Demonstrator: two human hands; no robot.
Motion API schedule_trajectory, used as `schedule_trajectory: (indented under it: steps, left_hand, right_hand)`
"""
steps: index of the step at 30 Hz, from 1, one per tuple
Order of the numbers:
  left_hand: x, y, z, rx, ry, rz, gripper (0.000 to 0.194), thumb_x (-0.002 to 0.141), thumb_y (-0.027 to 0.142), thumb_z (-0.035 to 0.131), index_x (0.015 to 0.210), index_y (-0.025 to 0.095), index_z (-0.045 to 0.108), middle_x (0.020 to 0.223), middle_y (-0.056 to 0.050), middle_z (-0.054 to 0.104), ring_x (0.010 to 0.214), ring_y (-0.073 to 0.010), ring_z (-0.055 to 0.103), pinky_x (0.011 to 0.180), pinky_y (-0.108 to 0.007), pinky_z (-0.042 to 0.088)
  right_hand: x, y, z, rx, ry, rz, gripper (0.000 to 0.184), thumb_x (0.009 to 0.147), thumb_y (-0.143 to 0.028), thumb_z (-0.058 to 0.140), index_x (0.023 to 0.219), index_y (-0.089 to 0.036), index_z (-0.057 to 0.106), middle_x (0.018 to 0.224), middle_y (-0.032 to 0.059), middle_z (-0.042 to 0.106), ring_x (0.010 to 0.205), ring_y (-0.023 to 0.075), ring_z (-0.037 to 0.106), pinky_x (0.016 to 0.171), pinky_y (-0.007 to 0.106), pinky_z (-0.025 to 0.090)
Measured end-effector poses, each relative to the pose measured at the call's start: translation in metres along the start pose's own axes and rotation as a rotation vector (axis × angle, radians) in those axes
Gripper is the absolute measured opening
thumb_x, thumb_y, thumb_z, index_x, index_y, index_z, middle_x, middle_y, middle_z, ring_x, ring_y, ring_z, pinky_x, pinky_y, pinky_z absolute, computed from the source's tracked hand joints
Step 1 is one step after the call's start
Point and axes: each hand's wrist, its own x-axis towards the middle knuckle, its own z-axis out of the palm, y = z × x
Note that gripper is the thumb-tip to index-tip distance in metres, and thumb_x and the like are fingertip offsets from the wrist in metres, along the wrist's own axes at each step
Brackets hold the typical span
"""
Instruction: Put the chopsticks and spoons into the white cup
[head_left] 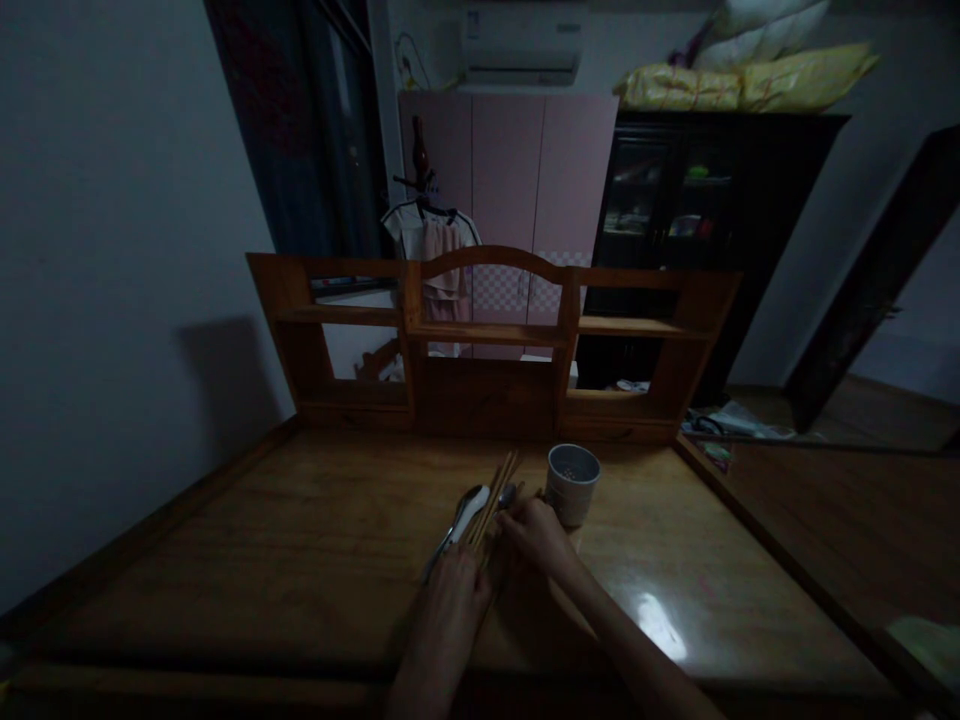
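Left hand (454, 583) lies over chopsticks (493, 503), right hand (536, 528) beside the grey cup (572, 485); whether fingers pinch, I cannot tell.

Through my feed I see an air conditioner (521, 42) above a pink wardrobe (506, 165), and yellow bags (679, 88) atop a dark cabinet (750, 190).

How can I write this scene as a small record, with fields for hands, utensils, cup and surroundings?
Left hand: at the near ends of the chopsticks; grip unclear
Right hand: near the metal spoon, left of the cup; grip unclear
Utensils: chopsticks bunched, white spoon to their left
Cup: grey, upright, small pale spots inside
Surface: wooden table
Behind: wooden shelf, pink wardrobe
Light: dim
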Motion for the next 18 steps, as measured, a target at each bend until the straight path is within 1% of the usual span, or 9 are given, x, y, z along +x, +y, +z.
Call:
schedule_trajectory:
  steps: [2, 3, 6, 9, 12, 14, 16, 18]
  left_hand:
    - [0.005, -0.002, -0.002, 0.075, -0.038, -0.033, 0.014, 0.069, 0.009, 0.053, 0.063, 0.019, 0.060, 0.070, -0.006, 0.063, 0.076, -0.0232, 0.063, 0.073, -0.031, 0.046]
    - [0.006, -0.003, -0.004, 0.091, -0.045, -0.039, 0.013, 0.069, 0.009, 0.053, 0.064, 0.018, 0.060, 0.070, -0.006, 0.063, 0.075, -0.0226, 0.063, 0.072, -0.030, 0.045]
    - [0.006, -0.002, -0.012, 0.081, -0.039, -0.037, 0.011, 0.072, 0.010, 0.053, 0.070, 0.018, 0.061, 0.069, -0.005, 0.063, 0.070, -0.0202, 0.063, 0.067, -0.028, 0.044]
    - [0.005, 0.007, -0.019, 0.035, -0.071, -0.029, 0.010, 0.073, 0.011, 0.053, 0.072, 0.018, 0.060, 0.066, -0.003, 0.062, 0.064, -0.0181, 0.061, 0.064, -0.027, 0.043]
    - [0.006, 0.016, -0.026, -0.068, -0.103, 0.021, 0.007, 0.078, 0.018, 0.055, 0.073, 0.019, 0.060, 0.073, -0.003, 0.065, 0.068, -0.0181, 0.062, 0.067, -0.027, 0.045]
    - [0.008, 0.018, -0.029, -0.135, -0.082, 0.032, 0.013, 0.085, 0.027, 0.051, 0.081, 0.019, 0.061, 0.082, -0.005, 0.067, 0.075, -0.0192, 0.063, 0.073, -0.029, 0.046]
    - [0.012, 0.018, -0.031, -0.136, -0.040, 0.018, 0.021, 0.091, 0.032, 0.044, 0.091, 0.019, 0.061, 0.091, -0.007, 0.067, 0.084, -0.0208, 0.063, 0.079, -0.031, 0.046]
    - [0.017, 0.018, -0.029, -0.071, -0.006, 0.016, 0.024, 0.093, 0.030, 0.040, 0.098, 0.018, 0.061, 0.099, -0.009, 0.066, 0.093, -0.0222, 0.063, 0.083, -0.032, 0.046]
  right_hand:
    - [0.001, 0.001, 0.004, 0.095, 0.019, 0.020, 0.020, 0.081, -0.032, 0.063, 0.069, -0.017, 0.058, 0.060, 0.0023, 0.065, 0.058, 0.0175, 0.065, 0.051, 0.022, 0.041]
    - [0.001, 0.001, 0.007, 0.147, 0.027, 0.031, 0.021, 0.082, -0.036, 0.062, 0.074, -0.017, 0.058, 0.060, 0.0015, 0.065, 0.056, 0.0167, 0.064, 0.049, 0.022, 0.042]
    - [-0.001, 0.000, 0.015, 0.301, 0.024, 0.051, 0.036, 0.086, -0.052, 0.054, 0.081, -0.016, 0.057, 0.060, 0.0007, 0.063, 0.050, 0.0153, 0.062, 0.047, 0.023, 0.045]
    - [-0.004, -0.005, 0.018, 0.431, -0.010, 0.054, 0.048, 0.083, -0.063, 0.051, 0.081, -0.016, 0.056, 0.059, -0.0002, 0.060, 0.047, 0.0152, 0.060, 0.045, 0.024, 0.046]
    - [-0.007, -0.011, 0.013, 0.514, -0.017, 0.037, 0.049, 0.078, -0.065, 0.056, 0.076, -0.016, 0.055, 0.055, -0.0029, 0.055, 0.047, 0.0133, 0.057, 0.044, 0.022, 0.043]
    - [-0.012, -0.015, 0.006, 0.539, -0.001, 0.017, 0.048, 0.076, -0.064, 0.060, 0.072, -0.016, 0.055, 0.054, -0.0039, 0.052, 0.047, 0.0116, 0.054, 0.044, 0.021, 0.041]
    - [-0.021, -0.018, -0.003, 0.547, 0.012, 0.000, 0.046, 0.077, -0.061, 0.062, 0.070, -0.017, 0.054, 0.053, -0.0046, 0.051, 0.046, 0.0106, 0.051, 0.043, 0.020, 0.039]
    - [-0.031, -0.018, -0.010, 0.543, 0.021, -0.012, 0.043, 0.079, -0.058, 0.063, 0.069, -0.018, 0.052, 0.052, -0.0053, 0.049, 0.044, 0.0099, 0.049, 0.042, 0.020, 0.037]
